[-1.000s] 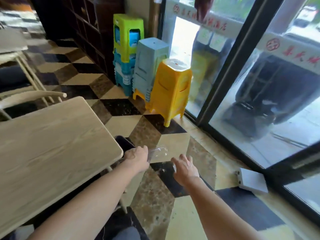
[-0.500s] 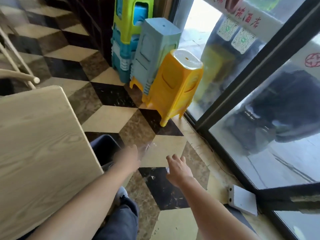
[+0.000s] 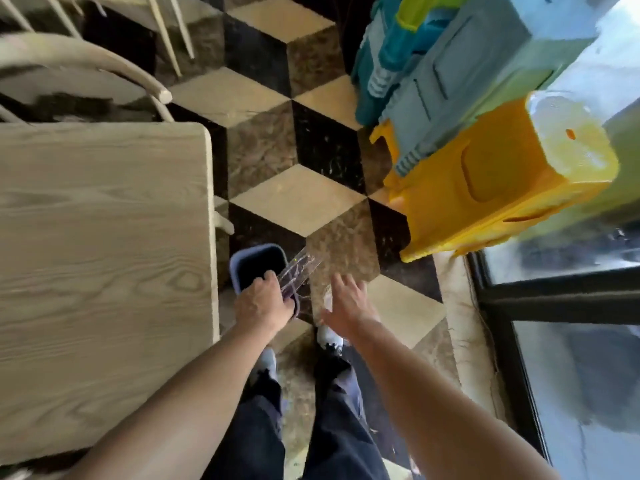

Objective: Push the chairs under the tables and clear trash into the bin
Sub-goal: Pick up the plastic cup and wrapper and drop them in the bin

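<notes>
Two bare hands reach down in front of us over the tiled floor (image 3: 301, 202). Our left hand (image 3: 263, 303) hangs over the near rim of a small bin (image 3: 258, 261), its fingers (image 3: 268, 277) curled and pinching a clear, crumpled plastic cup (image 3: 299, 271). The cup tilts up and to the right, part of it over the bin's right rim and part past it. Our right hand (image 3: 348, 301) hovers just beside the cup, not touching it, with its fingers (image 3: 341, 282) spread and holding nothing.

The bin stands on the floor just off the right edge of the wooden surface (image 3: 100, 258), near one of its pale legs. A pale chair (image 3: 83, 64) stands beyond the surface's far edge, its curved back close to the far right corner. To the right, by the glass door (image 3: 571, 341), stand stacks of plastic stools: a yellow stack (image 3: 495, 188) nearest, then a grey stack (image 3: 467, 84) and a blue and green one behind. Below, we see our dark trousers (image 3: 332, 427) and pale shoes.
</notes>
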### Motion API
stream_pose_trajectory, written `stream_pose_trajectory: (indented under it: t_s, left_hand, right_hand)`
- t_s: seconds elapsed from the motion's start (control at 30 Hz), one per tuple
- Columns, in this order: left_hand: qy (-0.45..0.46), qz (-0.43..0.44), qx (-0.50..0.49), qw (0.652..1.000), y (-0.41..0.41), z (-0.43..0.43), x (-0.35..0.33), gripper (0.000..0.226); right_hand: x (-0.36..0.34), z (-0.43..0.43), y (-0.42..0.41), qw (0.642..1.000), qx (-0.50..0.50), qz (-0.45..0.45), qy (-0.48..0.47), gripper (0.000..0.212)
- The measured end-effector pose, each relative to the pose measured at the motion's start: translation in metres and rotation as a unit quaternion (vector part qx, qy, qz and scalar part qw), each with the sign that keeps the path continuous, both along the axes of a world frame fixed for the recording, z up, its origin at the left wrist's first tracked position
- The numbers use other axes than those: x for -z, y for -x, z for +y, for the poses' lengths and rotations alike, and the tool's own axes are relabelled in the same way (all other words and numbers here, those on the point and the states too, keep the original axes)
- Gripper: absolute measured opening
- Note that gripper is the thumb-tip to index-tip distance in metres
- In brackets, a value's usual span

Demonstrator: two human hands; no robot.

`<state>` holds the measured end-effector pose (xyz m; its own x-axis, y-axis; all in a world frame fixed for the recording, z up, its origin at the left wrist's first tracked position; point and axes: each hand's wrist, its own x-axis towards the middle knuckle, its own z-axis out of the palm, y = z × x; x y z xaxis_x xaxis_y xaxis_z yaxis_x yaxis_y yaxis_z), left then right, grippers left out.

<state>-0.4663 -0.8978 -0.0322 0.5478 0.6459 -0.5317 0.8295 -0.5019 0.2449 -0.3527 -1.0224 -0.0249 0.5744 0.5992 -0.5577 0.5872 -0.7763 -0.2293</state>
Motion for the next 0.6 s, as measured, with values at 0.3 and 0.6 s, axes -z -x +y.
stream_pose_trajectory:
  t_s: [0.3,0.6]
  left_hand:
    - [0.041,0.086,-0.262,0.960,-0.034,0.016,0.124,0.041]
    - [0.004,0.131,-0.348,0.928,-0.061,0.043,0.292,0.040]
  right_hand:
    - [0.139,0.082,-0.062,0.992,-0.078,0.084,0.048,0.065]
    - [0.288,0.097,-0.052,0.983,-0.099,0.148,0.042,0.060]
